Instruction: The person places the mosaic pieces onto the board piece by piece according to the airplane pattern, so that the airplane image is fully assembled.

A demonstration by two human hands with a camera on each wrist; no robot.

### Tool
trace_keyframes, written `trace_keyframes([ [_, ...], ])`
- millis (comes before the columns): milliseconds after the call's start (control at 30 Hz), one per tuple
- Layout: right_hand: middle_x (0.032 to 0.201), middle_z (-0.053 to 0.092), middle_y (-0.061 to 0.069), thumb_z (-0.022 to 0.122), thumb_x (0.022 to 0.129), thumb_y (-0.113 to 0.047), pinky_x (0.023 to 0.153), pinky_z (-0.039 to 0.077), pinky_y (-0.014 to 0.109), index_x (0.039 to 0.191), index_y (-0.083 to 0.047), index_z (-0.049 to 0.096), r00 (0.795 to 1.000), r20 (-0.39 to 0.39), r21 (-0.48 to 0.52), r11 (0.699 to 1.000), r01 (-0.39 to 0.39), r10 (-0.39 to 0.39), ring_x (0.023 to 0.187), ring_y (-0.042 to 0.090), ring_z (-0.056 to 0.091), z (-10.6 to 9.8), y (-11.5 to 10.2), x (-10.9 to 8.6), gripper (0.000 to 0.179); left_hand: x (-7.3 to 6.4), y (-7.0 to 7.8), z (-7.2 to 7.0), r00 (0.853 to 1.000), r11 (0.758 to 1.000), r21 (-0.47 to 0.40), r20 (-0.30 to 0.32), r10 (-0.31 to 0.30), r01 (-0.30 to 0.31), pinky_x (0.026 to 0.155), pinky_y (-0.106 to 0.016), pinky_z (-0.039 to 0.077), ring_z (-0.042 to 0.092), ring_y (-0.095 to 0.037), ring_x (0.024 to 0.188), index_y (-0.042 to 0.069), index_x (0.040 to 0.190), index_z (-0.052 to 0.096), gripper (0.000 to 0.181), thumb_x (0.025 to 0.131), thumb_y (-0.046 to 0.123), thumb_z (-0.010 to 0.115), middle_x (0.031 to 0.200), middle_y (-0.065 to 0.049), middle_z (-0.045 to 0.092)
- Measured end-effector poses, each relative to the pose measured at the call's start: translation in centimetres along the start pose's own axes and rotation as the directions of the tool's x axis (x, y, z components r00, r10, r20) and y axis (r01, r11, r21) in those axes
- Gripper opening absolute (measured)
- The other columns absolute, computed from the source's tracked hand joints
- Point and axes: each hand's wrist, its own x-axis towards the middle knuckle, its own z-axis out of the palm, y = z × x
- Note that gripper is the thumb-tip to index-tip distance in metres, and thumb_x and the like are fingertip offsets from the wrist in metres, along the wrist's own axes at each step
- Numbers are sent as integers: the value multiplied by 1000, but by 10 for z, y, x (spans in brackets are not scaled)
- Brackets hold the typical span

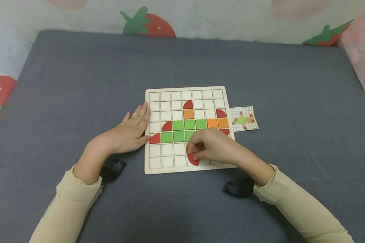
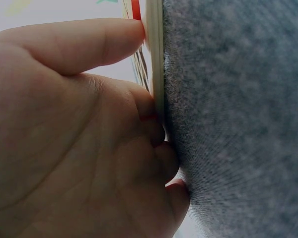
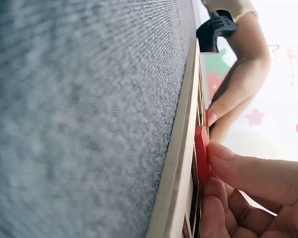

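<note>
A square wooden grid board (image 1: 167,170) lies on the table with flat coloured pieces in its cells. My left hand (image 1: 121,136) rests at the board's left edge, fingers extended and thumb touching the rim near a red quarter-circle piece (image 1: 155,138). Over the lower middle, my right hand (image 1: 217,145) pinches another red quarter-circle piece (image 1: 193,161) with thumb and curled fingers. From the right wrist, that red piece (image 3: 202,153) shows slightly raised at the grid, the thumb on its face. Green squares (image 1: 178,125) run across the middle; the right hand covers part of them.
A small printed card (image 1: 244,125) with a coloured grid pattern touches the board's right side. Orange squares (image 1: 188,114) and more red quarter-circles (image 1: 221,113) sit in other cells. Grey cloth (image 1: 94,74) covers the table, and a strawberry-print curtain (image 1: 225,20) hangs behind.
</note>
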Motion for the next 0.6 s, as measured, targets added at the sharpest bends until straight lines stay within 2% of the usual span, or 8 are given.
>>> trace_keyframes([
  [300,72,62,-7,76,75,2,62,49,24,75,-11,68,1000,4,23,1000,-1,1,67,6,55,0,3,0,15,-2,0,1,1000,1000,-3,-3,6,-6,111,-54,-1,-14,-32,141,-5,146,-10,76,100,25,42,153,-18,-20],
  [433,76,65,-6,77,75,-1,65,51,25,80,-9,70,1000,0,118,993,-30,30,69,9,59,-4,14,-6,11,-1,-1,5,1000,1000,-9,-4,11,-11,111,-55,-1,-13,-32,141,-5,147,-9,76,100,25,42,153,-18,-19],
  [600,80,67,-1,77,76,-1,66,51,26,85,-5,71,995,-50,223,972,-78,91,71,13,61,-18,33,-21,12,-2,-3,10,1000,1000,-19,3,13,-13,111,-55,-1,-13,-33,141,-5,147,-8,76,100,25,42,154,-18,-18],
])
